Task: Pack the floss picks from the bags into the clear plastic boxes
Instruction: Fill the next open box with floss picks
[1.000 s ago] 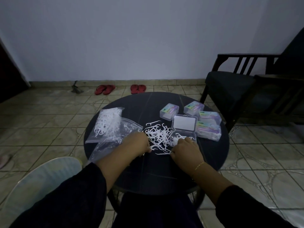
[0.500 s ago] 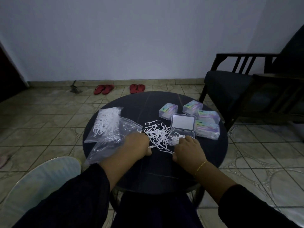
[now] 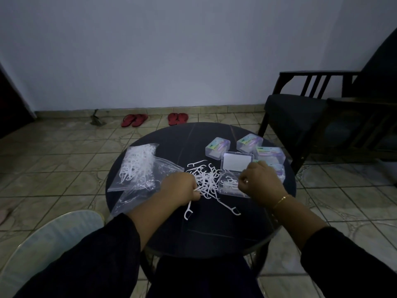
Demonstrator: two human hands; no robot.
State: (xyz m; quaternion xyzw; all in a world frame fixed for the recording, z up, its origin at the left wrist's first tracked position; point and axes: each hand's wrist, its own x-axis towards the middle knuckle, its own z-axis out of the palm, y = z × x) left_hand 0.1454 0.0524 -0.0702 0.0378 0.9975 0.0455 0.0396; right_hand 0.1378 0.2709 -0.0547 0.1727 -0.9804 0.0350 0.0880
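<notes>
Loose pile of white plastic floss picks (image 3: 204, 179) lies at the middle of the round dark table (image 3: 193, 229), a little above frame centre. Two strays sit lower: one pick (image 3: 188, 212) just below the left hand, another (image 3: 233, 209) to the lower right of the pile.

Open clear plastic box (image 3: 231, 184) touches the pile's right edge; several picks lie inside its tray, and its lid (image 3: 237, 161) is tipped back toward the upper part of the frame, showing a white panel.

Left hand (image 3: 179, 188) rests at the pile's left edge, fingers curled around picks, one white tip poking out on the right side of the fist. Right hand (image 3: 258, 179) sits at the box's right edge, fingers curled inward over the tray; what they grip, if anything, I cannot tell (the knuckles hide it). A thin gold bracelet (image 3: 280, 200) rings that wrist.

Four closed clear boxes with colourful labels (image 3: 217, 147) cluster above and right of the open one.

Left of centre, a clear zip bag full of white picks (image 3: 137, 164) lies flat; a second, nearly empty clear bag (image 3: 146, 190) overlaps it, partly beneath the left forearm.

Beyond: two pairs of red sandals (image 3: 134, 120) by the wall, a dark wooden armchair (image 3: 322, 112) at right.
</notes>
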